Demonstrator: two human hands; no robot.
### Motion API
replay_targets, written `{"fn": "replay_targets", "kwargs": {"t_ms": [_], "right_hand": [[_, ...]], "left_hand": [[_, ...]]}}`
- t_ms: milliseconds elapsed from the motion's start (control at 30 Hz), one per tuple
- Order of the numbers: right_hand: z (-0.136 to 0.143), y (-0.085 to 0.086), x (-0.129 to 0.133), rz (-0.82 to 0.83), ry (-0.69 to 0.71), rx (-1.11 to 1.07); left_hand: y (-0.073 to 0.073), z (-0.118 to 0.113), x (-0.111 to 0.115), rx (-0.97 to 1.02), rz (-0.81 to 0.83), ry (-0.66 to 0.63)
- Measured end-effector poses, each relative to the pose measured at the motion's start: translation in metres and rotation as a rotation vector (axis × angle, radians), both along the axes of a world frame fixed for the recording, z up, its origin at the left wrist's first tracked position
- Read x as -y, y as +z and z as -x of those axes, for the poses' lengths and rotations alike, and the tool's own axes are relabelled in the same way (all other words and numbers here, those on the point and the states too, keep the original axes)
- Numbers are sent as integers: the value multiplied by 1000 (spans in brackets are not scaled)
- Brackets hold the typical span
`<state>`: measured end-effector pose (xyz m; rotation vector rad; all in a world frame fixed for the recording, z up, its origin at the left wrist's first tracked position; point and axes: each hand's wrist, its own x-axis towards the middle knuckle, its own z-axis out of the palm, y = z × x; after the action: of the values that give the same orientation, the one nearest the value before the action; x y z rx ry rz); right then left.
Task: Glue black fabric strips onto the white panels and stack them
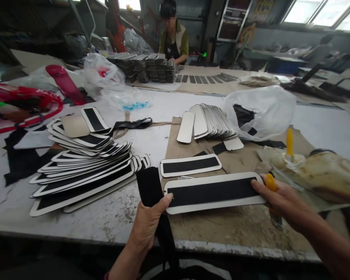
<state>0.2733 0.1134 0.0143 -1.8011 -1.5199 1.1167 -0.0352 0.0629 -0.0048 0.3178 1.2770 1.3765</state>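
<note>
A long white board with a black strip along its middle is held between my two hands above the table edge. My left hand is closed, its thumb on the board's left end, with a bundle of black fabric strips in its grip too. My right hand pinches the right end and also keeps hold of a yellow-handled tool, whose lower end looks metallic. Just behind lies a similar, smaller board. Left of my hands, a fanned pile of black-and-white boards leans in layers.
Plain white boards stand fanned beside a clear plastic bag. At right, another yellow handle rises near a stained, plastic-wrapped container. A red bag lies far left. Across the table a co-worker stands behind stacked pieces.
</note>
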Motion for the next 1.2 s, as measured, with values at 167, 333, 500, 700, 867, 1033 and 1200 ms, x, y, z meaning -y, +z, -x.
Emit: {"fn": "replay_targets", "kwargs": {"t_ms": [167,333,500,700,867,1033,1200], "right_hand": [[-2,-3,-4,-12,29,47],[7,2,-3,13,-8,-36],[16,3,0,72,-121,-302],[23,1,1,159,-147,-555],[28,-2,-2,143,-114,-577],[26,-3,-3,125,-26,-445],[25,-7,-5,109,-90,-273]], "left_hand": [[-4,3,-2,-64,19,-21],[-10,5,-2,-40,8,-62],[-6,5,-3,34,2,-79],[1,9,-6,104,132,-9],[0,12,-13,88,189,60],[-6,12,-14,-28,153,78],[-12,13,-12,-64,96,3]]}}
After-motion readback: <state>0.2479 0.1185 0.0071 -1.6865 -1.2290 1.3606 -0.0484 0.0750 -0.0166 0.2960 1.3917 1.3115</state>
